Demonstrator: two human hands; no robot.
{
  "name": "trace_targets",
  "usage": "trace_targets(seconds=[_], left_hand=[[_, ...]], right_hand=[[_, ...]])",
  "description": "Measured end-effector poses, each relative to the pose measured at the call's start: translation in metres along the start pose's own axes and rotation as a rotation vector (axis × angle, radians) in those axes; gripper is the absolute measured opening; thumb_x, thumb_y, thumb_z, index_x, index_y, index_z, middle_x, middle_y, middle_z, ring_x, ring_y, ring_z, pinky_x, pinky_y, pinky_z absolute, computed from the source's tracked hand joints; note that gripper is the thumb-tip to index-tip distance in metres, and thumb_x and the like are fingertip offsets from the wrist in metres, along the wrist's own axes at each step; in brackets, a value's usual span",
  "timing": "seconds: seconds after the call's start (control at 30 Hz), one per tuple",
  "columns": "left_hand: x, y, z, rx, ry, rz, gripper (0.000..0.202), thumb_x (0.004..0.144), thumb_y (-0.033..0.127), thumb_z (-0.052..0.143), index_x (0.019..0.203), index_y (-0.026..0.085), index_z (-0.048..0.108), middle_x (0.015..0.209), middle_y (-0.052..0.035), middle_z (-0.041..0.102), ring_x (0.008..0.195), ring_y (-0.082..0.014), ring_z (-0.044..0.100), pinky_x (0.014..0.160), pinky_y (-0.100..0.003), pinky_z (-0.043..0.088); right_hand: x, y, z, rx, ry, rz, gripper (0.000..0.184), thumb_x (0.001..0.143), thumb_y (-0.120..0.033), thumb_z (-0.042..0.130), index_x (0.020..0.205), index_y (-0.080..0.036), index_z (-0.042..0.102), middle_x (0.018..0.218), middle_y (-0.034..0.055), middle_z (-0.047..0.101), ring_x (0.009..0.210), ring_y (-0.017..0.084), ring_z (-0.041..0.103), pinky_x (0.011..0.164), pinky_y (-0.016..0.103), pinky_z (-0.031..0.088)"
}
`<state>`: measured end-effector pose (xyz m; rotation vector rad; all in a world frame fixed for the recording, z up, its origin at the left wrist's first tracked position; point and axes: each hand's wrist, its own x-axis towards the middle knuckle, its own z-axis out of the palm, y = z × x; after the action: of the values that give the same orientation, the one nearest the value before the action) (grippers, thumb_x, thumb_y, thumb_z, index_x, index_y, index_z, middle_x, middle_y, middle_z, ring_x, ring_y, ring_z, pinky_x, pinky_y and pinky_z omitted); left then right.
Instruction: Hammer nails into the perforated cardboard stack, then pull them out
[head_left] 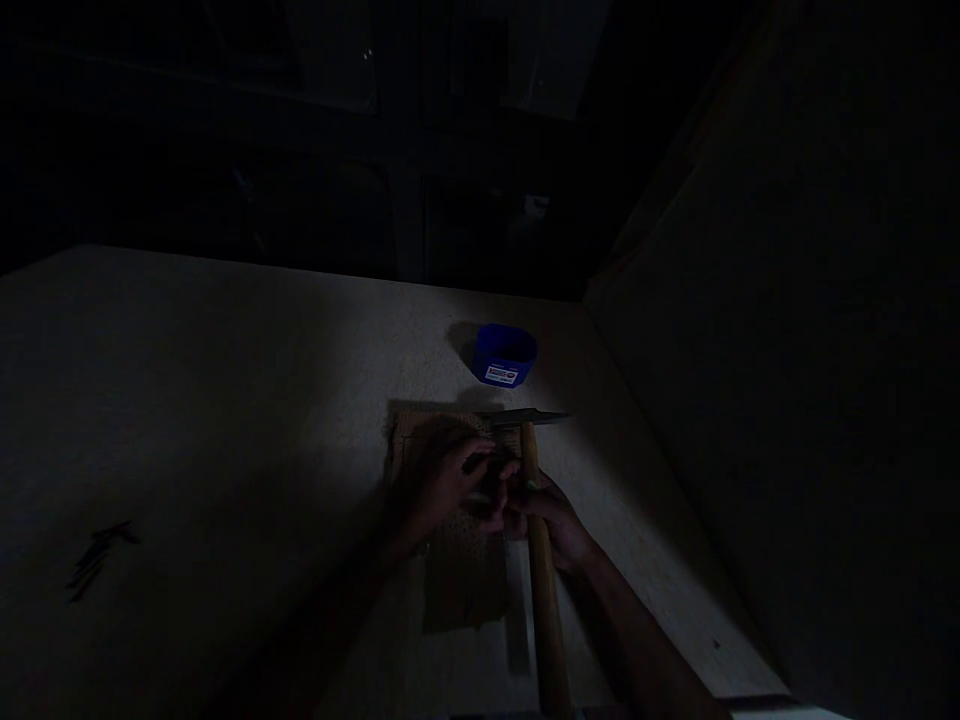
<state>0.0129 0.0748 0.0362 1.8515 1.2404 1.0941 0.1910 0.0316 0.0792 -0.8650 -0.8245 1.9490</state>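
Observation:
In dim light, my right hand (556, 515) holds a hammer by its wooden handle (546, 610), the thumb lying across it. The hammer's dark metal head (529, 416) points away from me, beyond the hand. Close beside it, my left hand (454, 478) has its fingers bent together toward the fingertips of the right. Whatever may be between those fingers is too dark to make out. Beneath both hands lies a flat brown board (465, 585) marked with many small dark dots or holes. Its middle is covered by my hands.
Beyond the board stands a blue plastic tub (504, 357) with a white label. Several thin dark pieces, perhaps nails (97, 558), lie on the pale tabletop (247, 400) at left. A dark wall or panel (750, 380) rises along the right side.

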Motion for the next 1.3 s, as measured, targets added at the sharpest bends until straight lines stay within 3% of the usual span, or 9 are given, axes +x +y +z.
trace_targets(seconds=[0.1, 0.17, 0.27, 0.37, 0.57, 0.83, 1.0, 1.17, 1.3], left_hand=[[0.002, -0.003, 0.003, -0.016, 0.025, -0.022, 0.027, 0.085, 0.011, 0.064, 0.107, 0.023, 0.071, 0.103, -0.0043, 0.077, 0.096, -0.0186, 0.073, 0.090, -0.035, 0.058], [0.002, -0.005, 0.005, -0.046, 0.019, -0.032, 0.027, 0.084, 0.010, 0.064, 0.106, 0.023, 0.071, 0.103, -0.0039, 0.077, 0.096, -0.0184, 0.073, 0.090, -0.035, 0.059], [0.003, -0.007, 0.006, -0.082, 0.014, -0.031, 0.025, 0.085, 0.010, 0.065, 0.107, 0.022, 0.071, 0.104, -0.0033, 0.077, 0.096, -0.0183, 0.073, 0.090, -0.035, 0.059], [0.004, -0.008, 0.007, -0.068, 0.027, -0.036, 0.025, 0.084, 0.011, 0.066, 0.107, 0.022, 0.071, 0.103, -0.0034, 0.077, 0.096, -0.0191, 0.074, 0.090, -0.037, 0.059], [0.007, -0.009, 0.008, -0.008, 0.039, -0.059, 0.025, 0.081, 0.011, 0.071, 0.103, 0.021, 0.072, 0.106, -0.0055, 0.077, 0.099, -0.0216, 0.073, 0.092, -0.037, 0.058], [0.007, -0.007, 0.011, -0.110, 0.007, -0.086, 0.027, 0.081, 0.008, 0.067, 0.105, 0.022, 0.067, 0.100, -0.0036, 0.077, 0.094, -0.0187, 0.074, 0.084, -0.031, 0.060], [0.007, -0.009, 0.013, -0.147, 0.012, -0.102, 0.029, 0.081, 0.005, 0.066, 0.105, 0.022, 0.065, 0.102, -0.0045, 0.077, 0.095, -0.0186, 0.075, 0.084, -0.031, 0.060], [0.007, -0.009, 0.012, -0.094, 0.022, -0.094, 0.023, 0.080, 0.008, 0.067, 0.099, 0.021, 0.065, 0.096, -0.0032, 0.077, 0.092, -0.0193, 0.075, 0.081, -0.030, 0.061], [0.007, -0.005, 0.009, -0.092, 0.020, -0.089, 0.024, 0.080, 0.007, 0.065, 0.099, 0.021, 0.064, 0.097, -0.0031, 0.077, 0.092, -0.0191, 0.075, 0.081, -0.030, 0.061]], right_hand=[[-0.016, -0.011, -0.002, -0.139, -0.001, 0.058, 0.040, 0.078, -0.043, 0.078, 0.104, -0.024, 0.054, 0.072, -0.0044, 0.065, 0.039, 0.012, 0.053, 0.036, 0.025, 0.047], [-0.031, -0.020, -0.002, -0.356, 0.077, 0.031, 0.041, 0.087, -0.055, 0.068, 0.110, -0.024, 0.054, 0.073, -0.0035, 0.064, 0.036, 0.011, 0.048, 0.032, 0.023, 0.041], [-0.053, -0.031, 0.003, -0.745, 0.264, -0.167, 0.040, 0.092, -0.054, 0.063, 0.117, -0.023, 0.061, 0.092, 0.0048, 0.070, 0.069, 0.018, 0.065, 0.057, 0.026, 0.054], [-0.069, -0.037, 0.011, -0.927, 0.315, -0.257, 0.041, 0.095, -0.050, 0.060, 0.126, -0.024, 0.062, 0.107, 0.0083, 0.071, 0.098, 0.026, 0.066, 0.080, 0.031, 0.054], [-0.072, -0.040, 0.027, -0.926, 0.299, -0.298, 0.043, 0.100, -0.050, 0.050, 0.134, -0.025, 0.061, 0.116, 0.0084, 0.071, 0.109, 0.028, 0.064, 0.086, 0.033, 0.051], [-0.052, -0.023, 0.025, -0.985, 0.275, -0.107, 0.047, 0.099, -0.054, 0.049, 0.126, -0.019, 0.063, 0.093, 0.0088, 0.075, 0.082, 0.026, 0.068, 0.069, 0.031, 0.050], [-0.054, -0.023, 0.023, -0.932, 0.294, -0.228, 0.046, 0.100, -0.054, 0.048, 0.131, -0.022, 0.060, 0.112, 0.0095, 0.074, 0.108, 0.028, 0.066, 0.079, 0.030, 0.051], [-0.054, -0.024, 0.023, -0.996, 0.273, -0.086, 0.045, 0.098, -0.054, 0.050, 0.126, -0.020, 0.062, 0.102, 0.0105, 0.076, 0.084, 0.027, 0.070, 0.066, 0.031, 0.050], [-0.054, -0.025, 0.024, -0.973, 0.267, -0.169, 0.047, 0.100, -0.053, 0.047, 0.134, -0.021, 0.057, 0.111, 0.0108, 0.075, 0.098, 0.028, 0.069, 0.076, 0.031, 0.051]])
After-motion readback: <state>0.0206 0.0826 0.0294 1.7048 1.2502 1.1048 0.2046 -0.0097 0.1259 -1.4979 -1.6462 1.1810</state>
